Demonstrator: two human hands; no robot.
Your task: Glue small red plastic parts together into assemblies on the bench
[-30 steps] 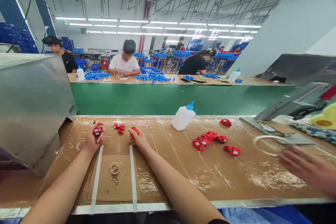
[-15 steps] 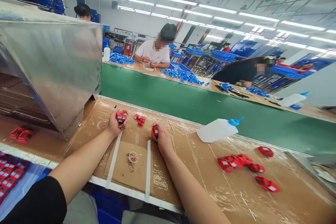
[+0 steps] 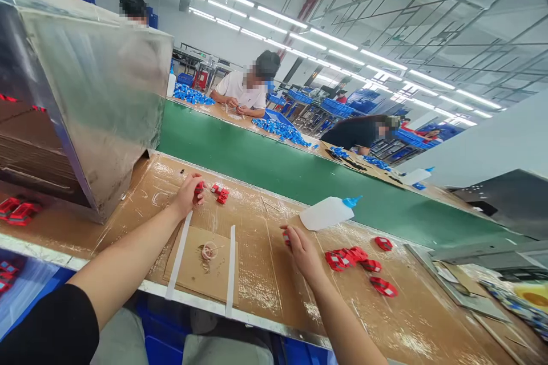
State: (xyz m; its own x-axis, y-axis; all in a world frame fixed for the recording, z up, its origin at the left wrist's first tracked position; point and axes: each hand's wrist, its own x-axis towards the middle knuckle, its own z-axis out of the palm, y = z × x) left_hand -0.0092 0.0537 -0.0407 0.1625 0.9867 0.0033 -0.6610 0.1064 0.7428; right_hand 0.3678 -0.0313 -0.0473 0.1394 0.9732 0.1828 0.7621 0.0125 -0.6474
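Observation:
My left hand (image 3: 186,196) is closed around a red toy car (image 3: 199,187) above the back of the brown work surface. Two or three more red toy cars (image 3: 221,194) lie just right of it. My right hand (image 3: 303,251) has its fingers curled on another red toy car (image 3: 286,238), mostly hidden by the hand. It is between the cardboard pad and a loose group of several red toy cars (image 3: 349,258). On the taped cardboard pad (image 3: 192,274) stands a small round cup (image 3: 209,250) with a thin stick in it.
A white squeeze bottle (image 3: 327,213) with a blue tip lies beyond my right hand. A green belt (image 3: 240,154) runs behind the bench. The metal housing (image 3: 107,80) bounds the left side. Across the belt, a person in white (image 3: 246,91) works by piles of blue parts (image 3: 282,130).
My right hand has moved right with its red toy car, away from the pad and closer to the group of cars. My left hand keeps its car, turned slightly. The view has swung right.

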